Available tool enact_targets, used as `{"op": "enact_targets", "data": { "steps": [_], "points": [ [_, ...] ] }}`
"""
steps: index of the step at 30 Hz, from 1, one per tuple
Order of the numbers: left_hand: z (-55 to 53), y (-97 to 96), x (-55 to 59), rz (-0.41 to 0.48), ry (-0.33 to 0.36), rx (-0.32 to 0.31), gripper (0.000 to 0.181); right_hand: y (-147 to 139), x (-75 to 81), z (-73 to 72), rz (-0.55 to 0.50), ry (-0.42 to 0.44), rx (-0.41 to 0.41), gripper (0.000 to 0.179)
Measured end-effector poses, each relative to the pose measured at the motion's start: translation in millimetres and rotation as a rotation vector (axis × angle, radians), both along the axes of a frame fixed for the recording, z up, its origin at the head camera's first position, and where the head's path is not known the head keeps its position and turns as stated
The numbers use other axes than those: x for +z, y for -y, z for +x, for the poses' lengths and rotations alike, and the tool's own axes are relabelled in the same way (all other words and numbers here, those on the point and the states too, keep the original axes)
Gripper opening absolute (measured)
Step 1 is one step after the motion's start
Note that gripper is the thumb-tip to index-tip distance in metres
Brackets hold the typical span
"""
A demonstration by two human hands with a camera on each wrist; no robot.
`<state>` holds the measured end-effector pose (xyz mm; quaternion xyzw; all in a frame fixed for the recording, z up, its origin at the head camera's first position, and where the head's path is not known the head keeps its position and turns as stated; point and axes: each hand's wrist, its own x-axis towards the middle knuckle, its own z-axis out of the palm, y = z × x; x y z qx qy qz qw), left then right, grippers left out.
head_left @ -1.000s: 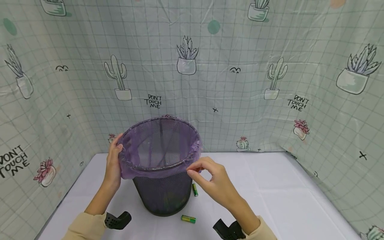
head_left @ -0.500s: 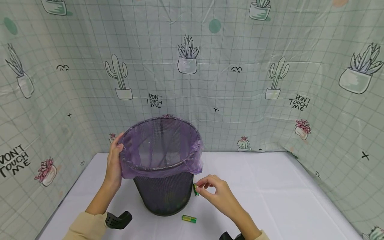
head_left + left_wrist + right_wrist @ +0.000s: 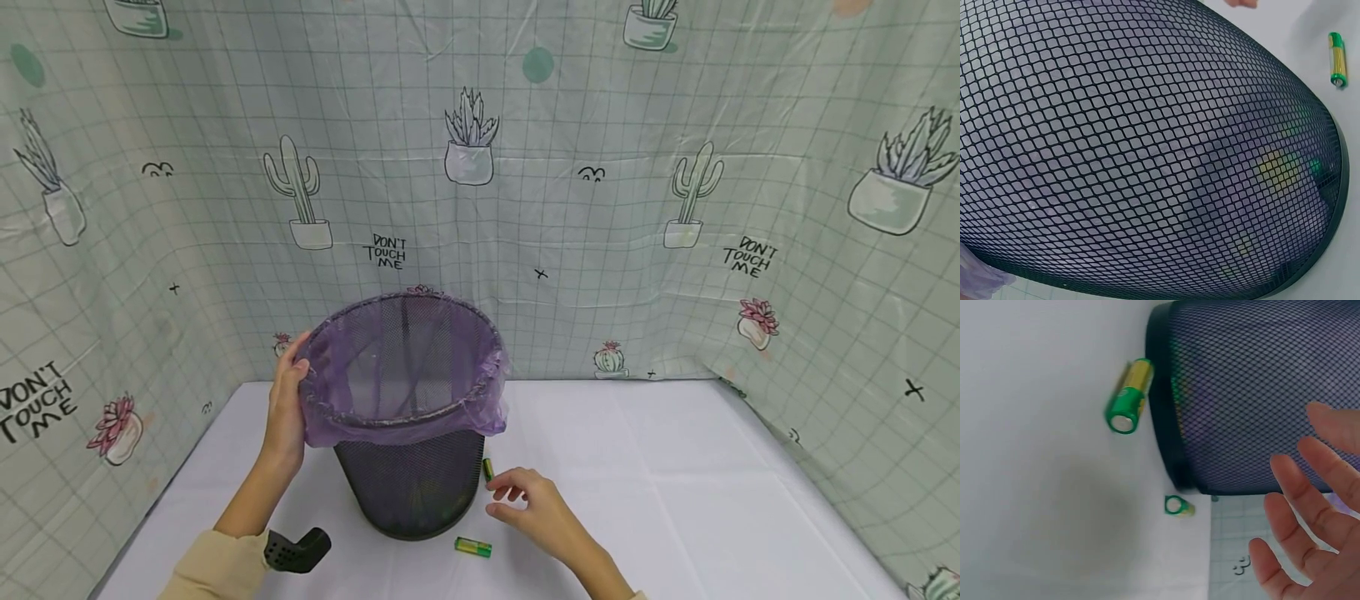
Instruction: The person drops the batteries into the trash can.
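Note:
A black mesh wastebasket [image 3: 408, 487] stands on the white tabletop, lined with a purple plastic bag [image 3: 397, 433] folded over its rim. My left hand [image 3: 285, 408] holds the basket's upper left side, thumb on the bag near the rim, other fingers mostly hidden. My right hand [image 3: 536, 510] hovers right of the basket, fingers loosely bent and apart, with nothing between them. Just beyond its fingertips lies one green and yellow battery [image 3: 488, 470], partly hidden. A second battery [image 3: 472, 547] lies in front of the basket; the left wrist view also shows a battery [image 3: 1337, 59] there.
Blurred yellow-green shapes [image 3: 1279, 169] show through the mesh near the basket's bottom. A cloth backdrop [image 3: 540, 208] printed with cacti encloses the table [image 3: 637, 467] at the back and both sides. A black wrist mount [image 3: 298, 552] sits at the left sleeve.
My right hand has moved down from the bag's right edge to beside the batteries, and its fingers have spread apart. The left hand and the basket stay nearly still.

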<state>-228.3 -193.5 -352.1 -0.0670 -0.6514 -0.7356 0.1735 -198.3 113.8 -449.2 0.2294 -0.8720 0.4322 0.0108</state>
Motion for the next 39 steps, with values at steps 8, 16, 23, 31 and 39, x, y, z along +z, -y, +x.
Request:
{"op": "enact_targets", "data": {
  "steps": [8,16,23,31,39],
  "points": [
    [0.3,1.5,-0.6,-0.026,0.016,-0.014,0.047,0.3,-14.0,-1.8,0.003,0.137,0.033,0.032],
    [0.7,1.3,-0.2,-0.029,0.021,-0.004,0.048,1.4,-24.6,-0.9,0.019,0.209,0.065,0.036],
    [0.8,1.3,-0.4,-0.027,0.026,-0.003,0.048,1.3,-33.3,0.9,0.048,0.251,0.091,0.036],
    [1.5,0.2,0.5,-0.018,0.032,-0.008,0.048,2.8,-40.7,-1.2,0.053,0.244,0.083,0.026],
    [2.2,-0.5,1.7,-0.009,0.035,-0.007,0.047,5.4,-42.5,-0.7,0.104,0.226,0.048,0.021]
  ]
}}
